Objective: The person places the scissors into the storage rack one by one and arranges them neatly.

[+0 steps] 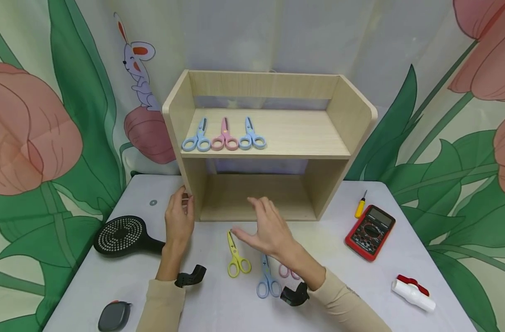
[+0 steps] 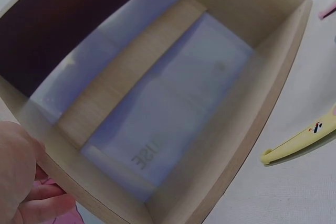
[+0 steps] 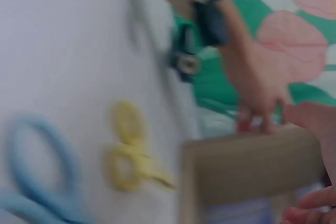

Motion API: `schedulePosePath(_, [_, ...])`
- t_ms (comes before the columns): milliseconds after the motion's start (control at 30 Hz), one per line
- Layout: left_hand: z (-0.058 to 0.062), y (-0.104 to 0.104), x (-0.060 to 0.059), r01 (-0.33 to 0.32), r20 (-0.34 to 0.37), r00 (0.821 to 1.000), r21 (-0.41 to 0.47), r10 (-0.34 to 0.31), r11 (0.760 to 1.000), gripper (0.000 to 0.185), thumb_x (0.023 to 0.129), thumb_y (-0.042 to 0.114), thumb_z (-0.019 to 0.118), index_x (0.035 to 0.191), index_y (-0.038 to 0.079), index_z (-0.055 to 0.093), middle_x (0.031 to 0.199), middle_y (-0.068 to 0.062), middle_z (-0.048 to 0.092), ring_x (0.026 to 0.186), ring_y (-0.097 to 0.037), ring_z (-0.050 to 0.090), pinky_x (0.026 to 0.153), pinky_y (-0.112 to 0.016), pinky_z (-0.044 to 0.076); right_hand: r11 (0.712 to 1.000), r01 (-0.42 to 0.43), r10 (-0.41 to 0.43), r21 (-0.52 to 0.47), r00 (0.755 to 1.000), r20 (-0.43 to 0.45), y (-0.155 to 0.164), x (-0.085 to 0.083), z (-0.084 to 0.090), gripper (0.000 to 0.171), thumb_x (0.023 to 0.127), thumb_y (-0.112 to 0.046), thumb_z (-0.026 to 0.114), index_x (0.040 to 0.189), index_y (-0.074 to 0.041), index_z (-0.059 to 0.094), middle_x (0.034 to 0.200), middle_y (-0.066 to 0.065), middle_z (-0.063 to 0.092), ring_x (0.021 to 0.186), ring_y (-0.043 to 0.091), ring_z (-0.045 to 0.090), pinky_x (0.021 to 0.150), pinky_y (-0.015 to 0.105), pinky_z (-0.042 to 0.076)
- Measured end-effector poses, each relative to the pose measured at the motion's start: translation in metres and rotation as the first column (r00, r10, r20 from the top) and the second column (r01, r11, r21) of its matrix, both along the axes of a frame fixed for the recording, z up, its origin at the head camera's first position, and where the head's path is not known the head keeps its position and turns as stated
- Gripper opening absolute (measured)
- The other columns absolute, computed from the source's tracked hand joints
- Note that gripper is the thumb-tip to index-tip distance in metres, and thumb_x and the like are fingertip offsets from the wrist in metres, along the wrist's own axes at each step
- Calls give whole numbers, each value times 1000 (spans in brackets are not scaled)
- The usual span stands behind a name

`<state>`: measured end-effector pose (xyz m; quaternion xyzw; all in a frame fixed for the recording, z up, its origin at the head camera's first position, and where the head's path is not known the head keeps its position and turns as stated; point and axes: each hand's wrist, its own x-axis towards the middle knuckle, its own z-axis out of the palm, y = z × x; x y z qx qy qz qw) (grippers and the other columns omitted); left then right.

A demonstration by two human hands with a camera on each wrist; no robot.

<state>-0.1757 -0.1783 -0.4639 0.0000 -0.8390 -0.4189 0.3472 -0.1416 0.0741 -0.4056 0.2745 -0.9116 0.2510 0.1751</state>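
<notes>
Nearest to me on the white table (image 1: 219, 304) lie three small scissors: the blue scissors (image 1: 268, 282) in the middle, the pink scissors (image 1: 286, 272) to the right, mostly hidden under my right forearm, and the yellow scissors (image 1: 236, 256) to the left, a little farther. My right hand (image 1: 266, 228) hovers just above the table, beside the tip of the yellow scissors; its fingers are straight and a little spread, and they hold nothing. My left hand (image 1: 179, 216) is at the left front corner of the wooden shelf (image 1: 339, 133), and its fingers rest against the side panel; how firmly they press, I cannot tell. Farther, on the upper board of the shelf, three scissors already lie in a row: light blue (image 1: 197, 137), pink (image 1: 225, 137) and blue (image 1: 251, 135). The lower compartment holds nothing. So I judge the work about half done: three are placed, and three on the table remain.
</notes>
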Motion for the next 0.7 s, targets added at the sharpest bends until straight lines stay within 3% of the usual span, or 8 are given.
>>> schedulePosePath(233, [0, 2, -1, 3, -12, 1000, 10, -3, 1000, 36, 99, 6, 61, 133, -2, 55, 111, -25, 62, 96, -37, 69, 77, -48, 63, 986, -18, -13, 167, 982, 186, -7, 23, -63, 92, 75, -69, 73, 135, -1, 57, 117, 9, 58, 94, 19, 59, 80, 33, 55])
schedulePosePath(333, [0, 4, -2, 11, -14, 1000, 7, -11, 1000, 35, 99, 7, 61, 133, -2, 55, 111, -25, 62, 96, -37, 70, 77, -47, 64, 975, -30, -21, 221, 974, 226, -9, 30, -80, 80, 72, -68, 75, 119, -5, 65, 109, 6, 56, 85, 15, 53, 70, 28, 50])
schedulePosePath(500, [-1, 3, -2, 5, 1, 1000, 2, -5, 1000, 35, 99, 8, 61, 133, -1, 55, 111, -24, 62, 96, -36, 70, 76, -47, 64, 956, -50, -13, 289, 977, 214, -14, 38, -94, 55, 69, -63, 80, 85, -14, 62, 92, 1, 49, 73, 11, 41, 57, 20, 36])
schedulePosePath(700, [0, 1, -1, -2, -1, 1000, 15, 2, 1000, 36, 99, 7, 61, 133, -1, 55, 112, -24, 62, 96, -36, 70, 77, -47, 64, 947, -41, -9, 318, 988, 153, -19, 36, -96, 47, 72, -55, 80, 80, -12, 62, 81, -2, 49, 67, 9, 39, 50, 18, 34])
